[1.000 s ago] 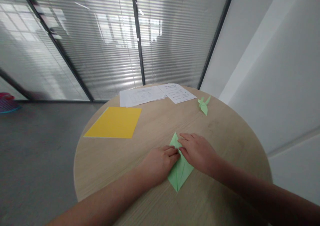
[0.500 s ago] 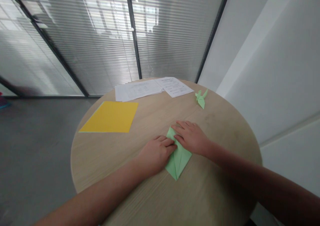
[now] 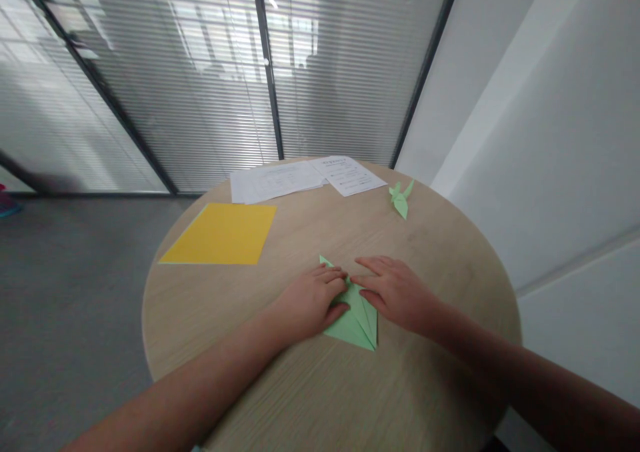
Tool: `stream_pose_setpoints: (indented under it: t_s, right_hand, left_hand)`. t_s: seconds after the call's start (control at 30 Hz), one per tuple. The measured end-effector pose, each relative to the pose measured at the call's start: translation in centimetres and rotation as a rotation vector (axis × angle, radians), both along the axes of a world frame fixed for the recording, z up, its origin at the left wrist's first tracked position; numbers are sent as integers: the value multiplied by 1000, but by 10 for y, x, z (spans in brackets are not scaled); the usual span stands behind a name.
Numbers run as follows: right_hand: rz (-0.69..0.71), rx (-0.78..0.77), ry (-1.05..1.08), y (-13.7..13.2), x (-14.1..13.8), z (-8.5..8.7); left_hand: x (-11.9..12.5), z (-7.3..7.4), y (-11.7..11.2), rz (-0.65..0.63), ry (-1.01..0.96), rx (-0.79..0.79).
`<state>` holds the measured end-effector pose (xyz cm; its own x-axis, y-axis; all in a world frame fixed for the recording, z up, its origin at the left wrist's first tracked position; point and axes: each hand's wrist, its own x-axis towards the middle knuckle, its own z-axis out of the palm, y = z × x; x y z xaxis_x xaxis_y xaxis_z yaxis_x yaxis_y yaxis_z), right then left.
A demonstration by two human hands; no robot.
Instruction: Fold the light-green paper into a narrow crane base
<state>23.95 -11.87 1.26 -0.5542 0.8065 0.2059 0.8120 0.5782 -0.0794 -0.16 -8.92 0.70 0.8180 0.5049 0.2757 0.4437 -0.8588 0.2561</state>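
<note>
Surface (image 3: pixel 320 399): round, pale wood grain, bearing all paper items below.

Folded paper (image 3: pixel 357 325): light green, creased, kite-shaped, flat on the near middle of the surface. Compared with the earlier frames, it is turned: the near tip now points to the right, the far tip to the left. It lies under the left hand and just left of the right hand's palm.

Left hand (image 3: pixel 313 304): palm down across the left part of the folded paper, fingers close together, thumb set apart from them; it rests on the sheet without clamping it.

Right hand (image 3: pixel 395 293): at the right edge of the folded paper, fingers spread apart, fingertips at the sheet. Half a second ago it lay farther over the far end; it has since shifted right.

Yellow sheet (image 3: pixel 220 234): flat, on the left, well apart from both hands; thin pale green edge showing.

Paper figure (image 3: pixel 400 202): light green, folded, pointed parts raised, far right.

Printed sheets (image 3: pixel 280 182): white, overlapping, at the far edge; heading and lines of print on the right one, too small to read.

Blinds (image 3: pixel 200 112): slatted, set between dark frames, behind the surface.
</note>
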Motion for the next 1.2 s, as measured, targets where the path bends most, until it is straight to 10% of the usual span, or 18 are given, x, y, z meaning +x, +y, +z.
stream_pose_setpoints:
  t_s: [0.93,1.2]
  right_hand:
    - [97,195,57,-98,1,1]
    - [-44,27,100,-81,19,5]
  left_hand:
    - [0,-1,0,27,-23,12]
    - [-1,2,-2,51,73,143]
